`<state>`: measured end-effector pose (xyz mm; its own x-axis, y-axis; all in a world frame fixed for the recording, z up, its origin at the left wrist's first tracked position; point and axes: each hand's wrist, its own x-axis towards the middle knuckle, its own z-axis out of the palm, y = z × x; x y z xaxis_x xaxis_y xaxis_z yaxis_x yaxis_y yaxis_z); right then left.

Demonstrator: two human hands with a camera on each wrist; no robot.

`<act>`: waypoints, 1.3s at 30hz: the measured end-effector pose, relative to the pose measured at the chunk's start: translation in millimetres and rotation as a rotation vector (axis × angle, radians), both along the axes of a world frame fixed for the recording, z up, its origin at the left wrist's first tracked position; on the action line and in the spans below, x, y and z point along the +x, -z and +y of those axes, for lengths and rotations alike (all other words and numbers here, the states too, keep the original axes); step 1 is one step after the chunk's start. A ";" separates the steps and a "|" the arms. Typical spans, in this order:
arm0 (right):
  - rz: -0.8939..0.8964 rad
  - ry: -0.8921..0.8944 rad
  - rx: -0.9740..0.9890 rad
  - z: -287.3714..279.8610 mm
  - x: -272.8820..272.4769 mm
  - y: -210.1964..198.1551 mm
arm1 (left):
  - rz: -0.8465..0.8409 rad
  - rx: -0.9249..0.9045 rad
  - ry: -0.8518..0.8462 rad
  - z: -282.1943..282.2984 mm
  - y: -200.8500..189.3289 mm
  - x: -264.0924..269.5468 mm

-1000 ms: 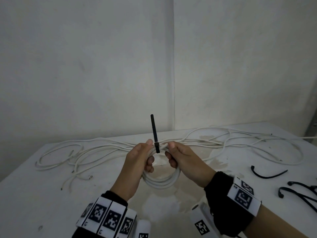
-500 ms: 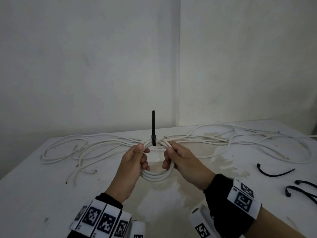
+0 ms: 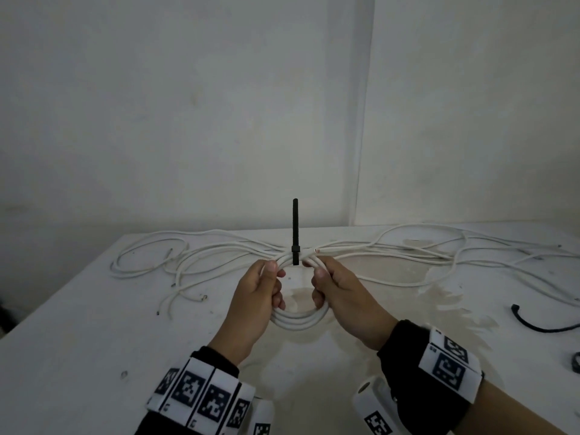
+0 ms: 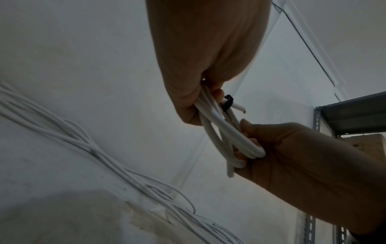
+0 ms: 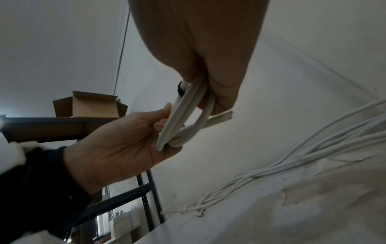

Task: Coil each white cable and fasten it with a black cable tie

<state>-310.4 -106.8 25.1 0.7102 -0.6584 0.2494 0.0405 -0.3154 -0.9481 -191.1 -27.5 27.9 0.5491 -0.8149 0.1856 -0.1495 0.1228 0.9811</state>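
White coil (image 3: pixel 296 318) gripped by both hands, left (image 3: pixel 255 304), right (image 3: pixel 342 301) | tie (image 3: pixel 295 233) on top | advice: hold loops bunched beside tie while cinching

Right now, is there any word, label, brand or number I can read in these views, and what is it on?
No readable text in any view.
Left wristband: black-and-white square marker patterns, plus tiny characters too small to read.
Right wristband: the same kind of markers, tiny characters unreadable.
Cardboard box on the shelf: no print visible.
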 end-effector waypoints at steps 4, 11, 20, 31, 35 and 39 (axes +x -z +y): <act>-0.017 -0.073 0.139 0.9 5.1 -0.3 | 0.008 0.016 -0.021 8.6 3.4 14.7; 0.019 -0.023 0.184 9.9 31.5 7.0 | -0.237 0.127 -0.065 29.7 7.6 43.6; 0.078 -0.055 0.204 34.8 63.5 7.8 | -0.480 0.170 -0.149 58.7 9.9 74.6; 0.216 -0.232 0.203 73.6 107.2 7.8 | -0.436 0.275 -0.152 117.3 11.3 125.6; 0.301 -0.227 0.086 77.9 119.0 4.2 | -0.367 0.329 -0.176 146.6 10.6 153.0; 0.409 -0.169 -0.057 65.1 123.7 3.7 | -0.291 0.423 -0.193 170.4 15.3 180.9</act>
<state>-186.7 -41.7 21.3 0.8546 -0.5177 -0.0419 -0.2788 -0.3892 -0.8780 -10.2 143.0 12.6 0.6709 -0.7410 0.0304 -0.4030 -0.3299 0.8537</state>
